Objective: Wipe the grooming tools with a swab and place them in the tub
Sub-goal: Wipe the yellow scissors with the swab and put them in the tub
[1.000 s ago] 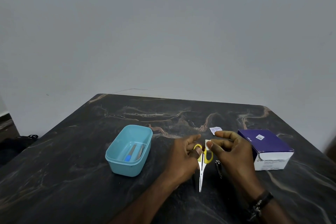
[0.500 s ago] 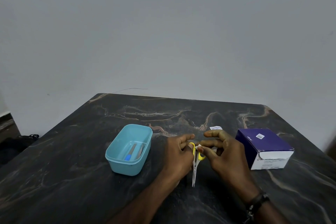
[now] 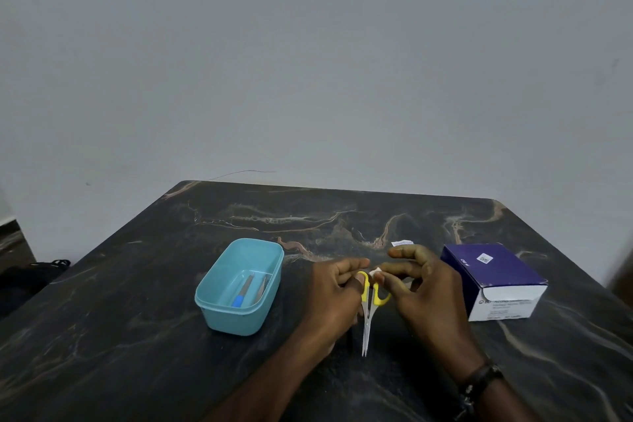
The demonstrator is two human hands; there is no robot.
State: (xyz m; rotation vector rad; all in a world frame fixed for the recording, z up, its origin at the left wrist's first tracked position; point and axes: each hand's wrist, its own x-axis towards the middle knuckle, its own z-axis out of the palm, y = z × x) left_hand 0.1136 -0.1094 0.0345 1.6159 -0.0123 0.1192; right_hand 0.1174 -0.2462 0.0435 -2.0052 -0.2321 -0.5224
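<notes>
Nearest me, a dark wristband (image 3: 479, 382) circles the right wrist. Between the two hands, a pair of yellow-handled scissors (image 3: 368, 312) points its closed blades back toward the person, tips low over the dark marble table (image 3: 137, 336). The left hand (image 3: 334, 298) grips the left handle loop. The right hand (image 3: 423, 295) pinches a small white swab (image 3: 376, 273) at the top of the handles. Left of the hands sits the blue tub (image 3: 239, 288), two tools already lying inside. To the right stands a purple and white box (image 3: 496, 279). Just beyond the right fingers lies a torn white wrapper (image 3: 402, 243).
</notes>
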